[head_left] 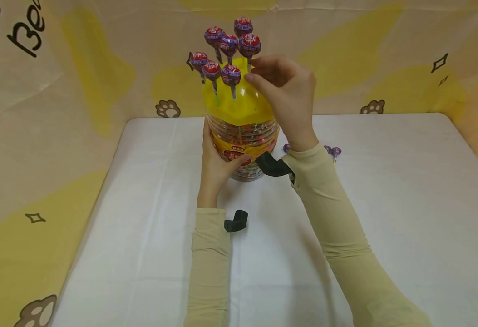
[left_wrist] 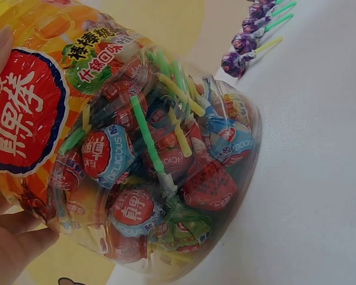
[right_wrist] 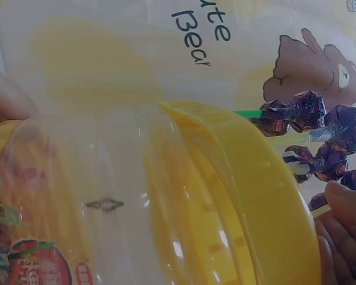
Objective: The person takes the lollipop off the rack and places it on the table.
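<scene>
A clear plastic jar (head_left: 244, 131) with a yellow lid (head_left: 239, 111) stands on the table. Many wrapped lollipops (left_wrist: 133, 208) fill its lower part in the left wrist view. My left hand (head_left: 216, 165) grips the jar's side around the label (left_wrist: 21, 113). Several purple-wrapped lollipops (head_left: 211, 70) stand up from the lid, heads upward. At the lid's right side, my right hand (head_left: 289, 86) pinches one purple lollipop (head_left: 249, 45) by its stick, between thumb and fingers. The lower end of that stick is hidden. In the right wrist view, the thumb (right_wrist: 347, 202) partly covers the nearest lollipops.
More purple lollipops (left_wrist: 243, 44) with green and yellow sticks lie in a row on the white table (head_left: 149, 227), right of the jar, partly behind my right forearm. A patterned yellow cloth (head_left: 345, 54) hangs behind the table. A black mount (head_left: 236, 221) is at my left wrist.
</scene>
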### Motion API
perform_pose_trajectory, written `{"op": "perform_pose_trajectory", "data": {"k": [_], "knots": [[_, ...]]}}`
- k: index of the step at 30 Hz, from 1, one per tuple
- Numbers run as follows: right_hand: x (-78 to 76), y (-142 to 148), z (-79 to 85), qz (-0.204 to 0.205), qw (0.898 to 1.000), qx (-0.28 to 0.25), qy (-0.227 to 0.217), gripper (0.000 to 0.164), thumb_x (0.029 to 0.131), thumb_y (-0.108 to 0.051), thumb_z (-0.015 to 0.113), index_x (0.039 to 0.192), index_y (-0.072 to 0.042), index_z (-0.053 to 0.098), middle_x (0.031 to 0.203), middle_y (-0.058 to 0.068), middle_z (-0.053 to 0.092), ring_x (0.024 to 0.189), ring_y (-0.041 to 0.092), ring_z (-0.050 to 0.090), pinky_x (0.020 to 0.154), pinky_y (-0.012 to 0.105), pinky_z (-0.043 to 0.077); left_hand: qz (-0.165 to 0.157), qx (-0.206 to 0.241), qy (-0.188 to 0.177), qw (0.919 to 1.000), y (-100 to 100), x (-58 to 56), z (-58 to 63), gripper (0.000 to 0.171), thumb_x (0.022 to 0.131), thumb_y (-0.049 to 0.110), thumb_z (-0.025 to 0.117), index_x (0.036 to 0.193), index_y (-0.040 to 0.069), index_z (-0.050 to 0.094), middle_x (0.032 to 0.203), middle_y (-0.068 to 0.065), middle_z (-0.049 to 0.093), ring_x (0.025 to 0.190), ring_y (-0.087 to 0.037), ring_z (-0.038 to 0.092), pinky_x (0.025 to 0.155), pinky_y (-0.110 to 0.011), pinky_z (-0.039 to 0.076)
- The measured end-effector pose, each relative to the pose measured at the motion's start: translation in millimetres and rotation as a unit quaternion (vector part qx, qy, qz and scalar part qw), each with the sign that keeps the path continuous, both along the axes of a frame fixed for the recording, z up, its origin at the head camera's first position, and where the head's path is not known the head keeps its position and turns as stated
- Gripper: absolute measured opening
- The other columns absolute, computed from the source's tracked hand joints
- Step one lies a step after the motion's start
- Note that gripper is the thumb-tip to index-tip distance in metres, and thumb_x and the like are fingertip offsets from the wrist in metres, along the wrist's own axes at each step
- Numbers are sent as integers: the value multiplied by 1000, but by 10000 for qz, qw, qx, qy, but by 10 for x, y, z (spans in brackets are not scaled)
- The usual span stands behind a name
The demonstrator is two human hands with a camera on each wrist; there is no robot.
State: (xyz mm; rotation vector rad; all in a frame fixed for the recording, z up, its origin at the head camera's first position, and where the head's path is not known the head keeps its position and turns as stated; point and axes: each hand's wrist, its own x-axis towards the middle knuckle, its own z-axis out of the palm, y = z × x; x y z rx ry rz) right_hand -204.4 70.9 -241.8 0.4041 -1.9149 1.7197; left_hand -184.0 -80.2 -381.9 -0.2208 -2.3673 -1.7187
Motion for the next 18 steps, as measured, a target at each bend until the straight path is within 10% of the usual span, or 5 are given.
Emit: {"op": "perform_pose_trajectory", "data": {"k": [18], "knots": [[-42, 1, 7, 75, 9989, -315, -343, 16, 81, 0, 72, 95, 7, 70, 95, 13, 69, 83, 21, 63, 80, 27, 54, 0, 5, 1, 10000, -2, -35, -20, 109, 77, 33, 79, 152, 25, 0, 153, -1, 18, 137, -16, 25, 114, -38, 21]]}}
